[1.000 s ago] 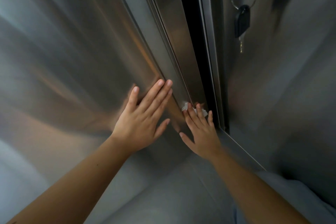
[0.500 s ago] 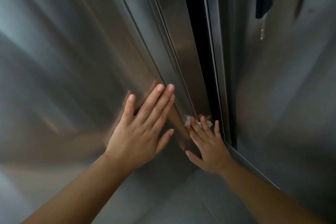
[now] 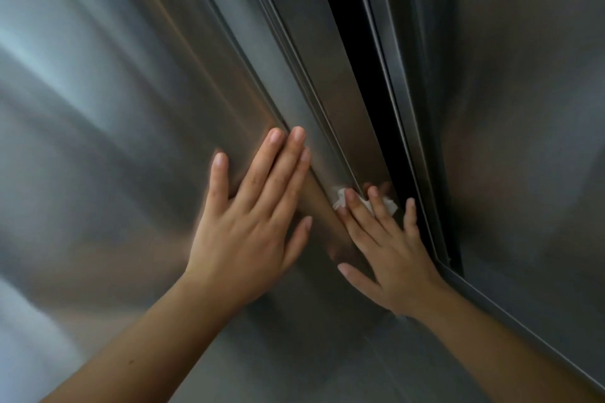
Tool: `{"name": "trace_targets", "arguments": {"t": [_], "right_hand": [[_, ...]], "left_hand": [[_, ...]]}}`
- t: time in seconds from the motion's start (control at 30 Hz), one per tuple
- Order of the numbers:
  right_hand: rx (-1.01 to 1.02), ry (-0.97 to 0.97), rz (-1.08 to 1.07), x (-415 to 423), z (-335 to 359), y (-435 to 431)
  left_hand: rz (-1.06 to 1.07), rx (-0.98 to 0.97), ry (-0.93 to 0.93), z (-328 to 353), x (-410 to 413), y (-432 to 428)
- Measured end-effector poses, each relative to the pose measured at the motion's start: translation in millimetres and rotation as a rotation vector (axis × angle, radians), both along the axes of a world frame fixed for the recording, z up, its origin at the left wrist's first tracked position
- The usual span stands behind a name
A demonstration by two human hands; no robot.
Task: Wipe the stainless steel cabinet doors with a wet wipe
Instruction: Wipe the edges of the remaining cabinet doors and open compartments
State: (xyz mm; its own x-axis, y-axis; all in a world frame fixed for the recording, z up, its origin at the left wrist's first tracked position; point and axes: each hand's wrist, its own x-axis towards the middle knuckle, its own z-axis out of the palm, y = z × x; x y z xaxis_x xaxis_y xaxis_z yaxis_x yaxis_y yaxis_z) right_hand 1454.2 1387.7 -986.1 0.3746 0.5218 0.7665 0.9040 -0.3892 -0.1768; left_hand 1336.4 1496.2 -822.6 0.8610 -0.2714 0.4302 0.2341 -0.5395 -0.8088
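Note:
The left stainless steel cabinet door (image 3: 114, 108) fills the left of the head view, and its folded edge strip (image 3: 327, 75) runs down the middle. My left hand (image 3: 252, 226) lies flat on the door face with straight fingers. My right hand (image 3: 389, 249) presses a small white wet wipe (image 3: 340, 198) against the lower part of the edge strip with straight fingers; most of the wipe is hidden under them. The right cabinet door (image 3: 523, 108) stands beyond a dark gap (image 3: 360, 59).
The dark gap between the two doors runs from the top centre down to the right of my right hand. The right door's frame edge (image 3: 491, 298) slants toward the lower right corner.
The view has dropped and shifted, so the key hanging on the right door has left the frame. My right hand has slid the wipe down along the edge strip; my left hand stays flat on the door.

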Motion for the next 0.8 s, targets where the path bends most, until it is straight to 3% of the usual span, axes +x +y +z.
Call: {"name": "trace_targets", "arguments": {"t": [0.23,0.53,0.8], "right_hand": [[0.193,0.084,0.028,-6,21,15],[-0.081,0.046,0.022,-4,-45,-8],[0.008,0.009,0.011,0,-13,1]], "left_hand": [[0.002,0.021,0.005,2,1,0],[0.011,0.035,-0.008,-1,0,1],[0.003,0.044,-0.018,-2,2,3]]}}
